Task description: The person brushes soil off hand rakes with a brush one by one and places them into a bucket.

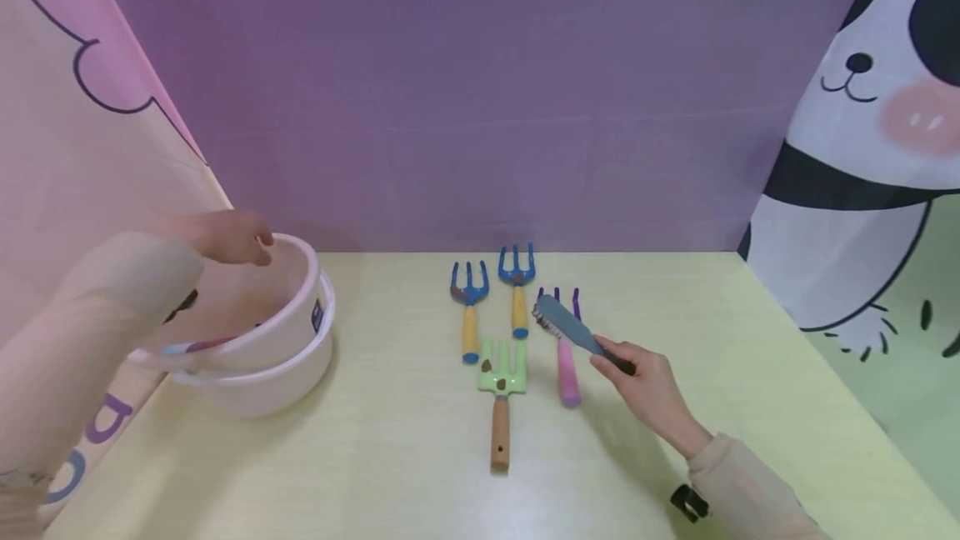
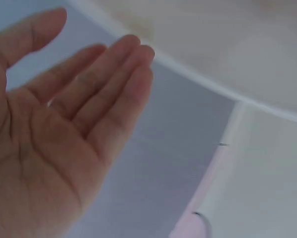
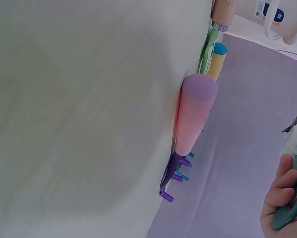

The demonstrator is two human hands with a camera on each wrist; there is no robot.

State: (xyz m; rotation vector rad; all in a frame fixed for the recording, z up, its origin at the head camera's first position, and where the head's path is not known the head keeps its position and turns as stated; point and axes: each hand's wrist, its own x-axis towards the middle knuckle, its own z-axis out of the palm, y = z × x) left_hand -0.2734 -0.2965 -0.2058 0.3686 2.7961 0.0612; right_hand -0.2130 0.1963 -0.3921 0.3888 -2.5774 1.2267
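My right hand (image 1: 651, 386) grips the dark handle of a grey-blue brush (image 1: 573, 325), raised over the table with its bristles toward the left. In the right wrist view, the brush's teal handle (image 3: 292, 203) lies in the curled fingers at the right edge. Below the brush is a garden fork with a pink handle (image 1: 567, 373) and purple tines, partly hidden by it. My left hand (image 1: 228, 237) is above the upper of two stacked white basins (image 1: 296, 315), holding nothing. The left wrist view shows its palm and extended fingers (image 2: 121, 99) near the basin rim.
Two blue forks with yellow handles (image 1: 470, 332) lie at the table's middle back. A green fork with a wooden handle (image 1: 500, 432) lies in front of them. Pink and blue things (image 1: 213, 343) show inside the basin, mostly hidden. A purple backdrop (image 1: 480, 107) stands behind the table.
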